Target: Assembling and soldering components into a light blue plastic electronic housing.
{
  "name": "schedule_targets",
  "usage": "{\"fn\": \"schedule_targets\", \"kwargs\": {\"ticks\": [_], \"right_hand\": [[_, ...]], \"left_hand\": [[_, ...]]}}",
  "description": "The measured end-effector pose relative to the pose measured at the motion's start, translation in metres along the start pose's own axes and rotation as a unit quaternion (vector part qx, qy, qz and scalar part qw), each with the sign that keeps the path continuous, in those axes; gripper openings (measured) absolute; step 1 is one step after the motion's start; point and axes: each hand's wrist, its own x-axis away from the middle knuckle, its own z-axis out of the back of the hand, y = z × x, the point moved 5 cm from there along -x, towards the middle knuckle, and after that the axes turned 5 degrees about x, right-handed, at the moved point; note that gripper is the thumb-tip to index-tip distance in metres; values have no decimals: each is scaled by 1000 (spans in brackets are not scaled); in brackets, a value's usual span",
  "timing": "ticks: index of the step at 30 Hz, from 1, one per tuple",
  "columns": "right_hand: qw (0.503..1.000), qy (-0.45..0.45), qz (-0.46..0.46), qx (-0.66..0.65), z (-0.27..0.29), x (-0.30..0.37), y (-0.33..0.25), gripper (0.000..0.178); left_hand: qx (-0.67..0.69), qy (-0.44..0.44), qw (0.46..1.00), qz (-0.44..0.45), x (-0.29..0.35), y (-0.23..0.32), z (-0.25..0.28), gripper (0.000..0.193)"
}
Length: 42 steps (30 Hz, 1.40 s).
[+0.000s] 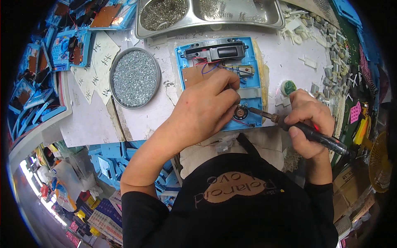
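Your right hand (311, 120) grips a soldering iron (306, 132) with its tip at the small speaker (240, 112) in the blue case (255, 82), while your left hand (206, 109) rests curled on that case, just right of the round tin of screws (135, 77).

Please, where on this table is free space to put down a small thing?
Bare white top lies right of the blue case, before the heap of white and grey parts, and below the round tin of screws. It is crowded near the left hand, right hand and steel tray.
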Motion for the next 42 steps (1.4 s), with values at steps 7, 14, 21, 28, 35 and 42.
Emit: {"fn": "schedule_targets", "kwargs": {"ticks": [7,14,21,28,35,42], "right_hand": [[1000,-10,1,13,-5,-6,-2,21],[999,-17,-6,29,-7,-9,-4,20],[999,19,-41,1,9,3,-6,19],[999,43,-31,-11,16,9,-7,19],[1000,23,-13,-1,15,6,-8,19],[1000,-16,-13,18,9,0,-8,18]], "left_hand": [[-4,7,1000,-1,1,0,-1,24],[-5,11,1000,-7,2,-1,-3,25],[-12,6,1000,-6,1,0,-2,25],[-12,9,1000,-6,1,0,-1,17],[-4,8,1000,-4,5,1,-3,25],[-34,-4,999,-32,1,6,-4,25]]}}
